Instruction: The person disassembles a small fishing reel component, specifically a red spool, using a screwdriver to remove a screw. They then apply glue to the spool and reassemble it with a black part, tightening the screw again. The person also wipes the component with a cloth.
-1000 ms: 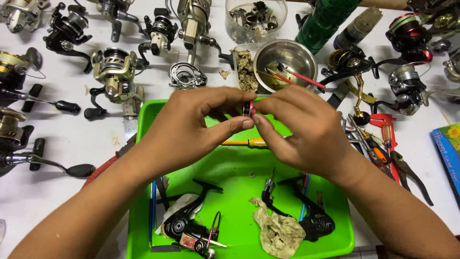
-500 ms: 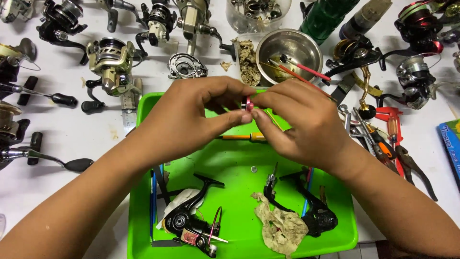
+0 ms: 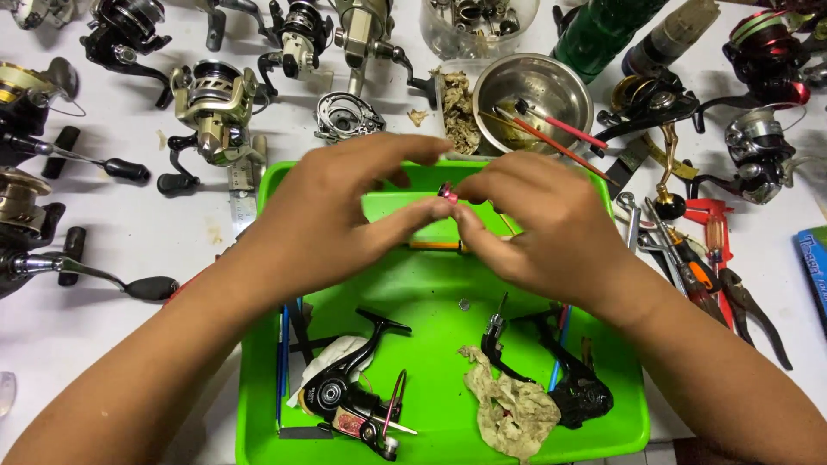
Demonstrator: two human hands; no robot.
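Clearly the head view shows work in mid-course: a black reel body [image 3: 357, 392] lies stripped open at the near left of the green tray [image 3: 431, 293], a second black frame [image 3: 560, 379] lies at the near right beside a crumpled stained rag [image 3: 508, 409], and one tiny washer [image 3: 464, 304] sits loose on the tray floor between them. Neither body is reassembled. Above the tray's far half, the left hand [image 3: 332, 215] and right hand [image 3: 538, 228] meet around a small pink part [image 3: 447, 192]; the right grip is clamped on it with thumb and fingertips, while the left grip touches it with the thumb, its other fingers spread apart. A steel bowl [image 3: 534, 99] with red-handled tools stands beyond on the worktop [image 3: 112, 250].

Compared with half a second ago, the left fingers have opened off the part, and the hands sit slightly higher over the tray.
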